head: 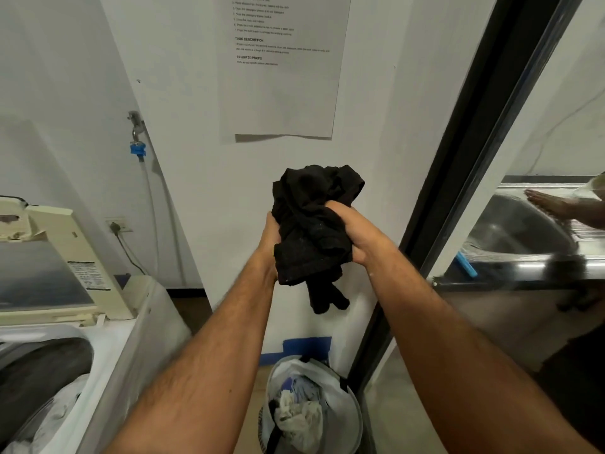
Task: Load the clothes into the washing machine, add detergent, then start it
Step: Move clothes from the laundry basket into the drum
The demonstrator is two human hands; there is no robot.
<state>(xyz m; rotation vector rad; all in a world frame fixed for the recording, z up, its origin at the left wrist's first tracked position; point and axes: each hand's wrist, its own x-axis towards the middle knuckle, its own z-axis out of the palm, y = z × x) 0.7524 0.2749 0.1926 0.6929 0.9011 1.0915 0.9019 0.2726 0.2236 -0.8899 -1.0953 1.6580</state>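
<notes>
A bunched black garment point(311, 224) is held up at chest height in front of the white wall. My left hand point(271, 234) grips its left side and my right hand point(357, 231) grips its right side, both closed on the cloth. Part of the cloth dangles below my hands. Directly beneath on the floor stands a white mesh laundry basket point(350, 411) with several light-coloured clothes point(301, 414) inside. At the far left the top-loading washing machine point(118, 348) has its lid point(42, 276) raised, and pale clothes point(49, 421) lie in its drum.
A printed sheet point(281, 67) hangs on the wall ahead. A blue tap with a hose point(139, 149) is on the left wall. A black door frame point(458, 198) runs along the right. Behind its glass are a steel sink point(523, 231) and another person's hand point(550, 204).
</notes>
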